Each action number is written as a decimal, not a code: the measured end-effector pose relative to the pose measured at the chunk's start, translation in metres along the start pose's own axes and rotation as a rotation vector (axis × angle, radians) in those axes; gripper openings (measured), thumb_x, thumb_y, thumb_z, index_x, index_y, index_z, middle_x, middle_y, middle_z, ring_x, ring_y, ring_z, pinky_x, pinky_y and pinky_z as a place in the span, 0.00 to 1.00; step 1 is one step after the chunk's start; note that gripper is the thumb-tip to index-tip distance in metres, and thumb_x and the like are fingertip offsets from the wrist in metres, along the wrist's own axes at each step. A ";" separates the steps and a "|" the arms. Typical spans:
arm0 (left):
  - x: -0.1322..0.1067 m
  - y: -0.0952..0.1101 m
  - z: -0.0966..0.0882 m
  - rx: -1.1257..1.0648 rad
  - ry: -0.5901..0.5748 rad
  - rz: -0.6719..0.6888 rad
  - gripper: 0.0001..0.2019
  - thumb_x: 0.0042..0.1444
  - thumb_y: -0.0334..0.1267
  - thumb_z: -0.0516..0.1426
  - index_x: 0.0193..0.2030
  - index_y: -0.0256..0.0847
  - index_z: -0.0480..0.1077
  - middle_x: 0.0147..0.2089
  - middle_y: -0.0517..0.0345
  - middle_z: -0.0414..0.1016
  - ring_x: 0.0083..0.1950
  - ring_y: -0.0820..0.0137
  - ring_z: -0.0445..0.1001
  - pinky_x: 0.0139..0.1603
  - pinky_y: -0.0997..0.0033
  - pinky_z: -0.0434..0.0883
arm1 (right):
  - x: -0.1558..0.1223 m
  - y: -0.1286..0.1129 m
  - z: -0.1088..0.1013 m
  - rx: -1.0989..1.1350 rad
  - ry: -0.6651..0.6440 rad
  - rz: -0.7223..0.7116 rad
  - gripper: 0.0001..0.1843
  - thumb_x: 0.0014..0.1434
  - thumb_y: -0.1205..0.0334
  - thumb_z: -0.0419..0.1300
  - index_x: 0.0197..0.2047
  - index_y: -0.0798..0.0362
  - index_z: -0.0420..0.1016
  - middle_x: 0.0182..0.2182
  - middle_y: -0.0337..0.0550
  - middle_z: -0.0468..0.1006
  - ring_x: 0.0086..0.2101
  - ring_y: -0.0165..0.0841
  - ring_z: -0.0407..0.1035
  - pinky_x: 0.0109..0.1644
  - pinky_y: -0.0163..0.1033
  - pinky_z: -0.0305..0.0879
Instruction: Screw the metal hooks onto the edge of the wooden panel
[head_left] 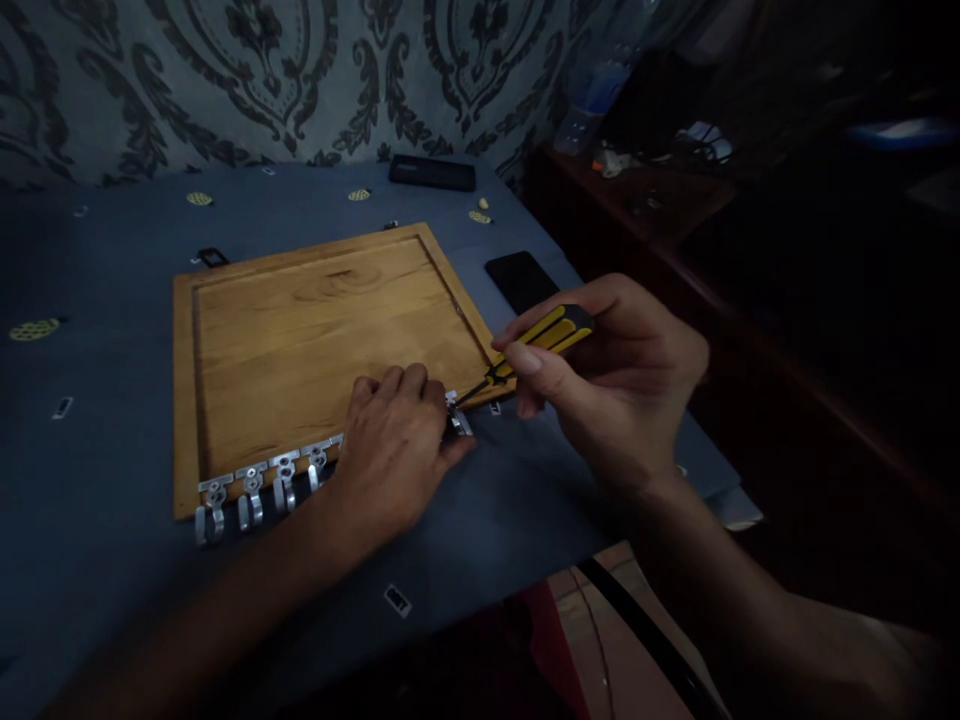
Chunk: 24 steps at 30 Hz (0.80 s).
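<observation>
At lower left of the frame, seeing hooks, sitting in a row on the near rim of the board, itself lying flat left of centre; looking stiff, perhaps rather light, probably handling best by the raised rim. Near the centre, seeing the left hand, leaning over this rim with bent fingers beside the end hook; not being able to tell if gripping. Right of centre, seeing the screwdriver, probably turning steadiest by its thick handle. Further right, seeing the right hand, closing thumb and fingers around this handle.
</observation>
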<state>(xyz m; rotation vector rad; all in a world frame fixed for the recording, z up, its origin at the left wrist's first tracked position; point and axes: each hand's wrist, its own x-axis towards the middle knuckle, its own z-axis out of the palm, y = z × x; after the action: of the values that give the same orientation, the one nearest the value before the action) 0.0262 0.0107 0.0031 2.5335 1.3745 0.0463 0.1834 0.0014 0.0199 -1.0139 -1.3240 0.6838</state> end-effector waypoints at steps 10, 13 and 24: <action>-0.001 -0.001 0.002 -0.008 0.018 0.009 0.16 0.62 0.48 0.62 0.47 0.36 0.74 0.47 0.48 0.75 0.53 0.52 0.73 0.53 0.51 0.68 | 0.000 0.002 0.000 0.046 -0.023 0.013 0.10 0.52 0.63 0.74 0.31 0.47 0.76 0.29 0.31 0.81 0.17 0.22 0.69 0.16 0.28 0.66; -0.001 -0.001 0.003 -0.006 0.020 0.015 0.17 0.63 0.48 0.62 0.48 0.35 0.74 0.48 0.47 0.74 0.53 0.51 0.73 0.53 0.50 0.68 | 0.001 0.000 0.001 0.045 -0.035 0.021 0.10 0.52 0.63 0.74 0.31 0.47 0.76 0.29 0.31 0.81 0.17 0.22 0.69 0.16 0.28 0.65; -0.002 -0.002 0.002 -0.009 0.031 0.025 0.15 0.63 0.47 0.61 0.47 0.36 0.74 0.47 0.48 0.75 0.52 0.51 0.73 0.52 0.50 0.68 | 0.001 0.001 0.002 0.004 -0.038 -0.002 0.10 0.51 0.63 0.75 0.32 0.47 0.77 0.32 0.34 0.81 0.18 0.24 0.70 0.17 0.32 0.67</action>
<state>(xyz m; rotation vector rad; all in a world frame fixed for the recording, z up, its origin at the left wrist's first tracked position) 0.0241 0.0098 0.0005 2.5534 1.3516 0.0968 0.1820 0.0033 0.0193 -1.0002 -1.3558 0.7065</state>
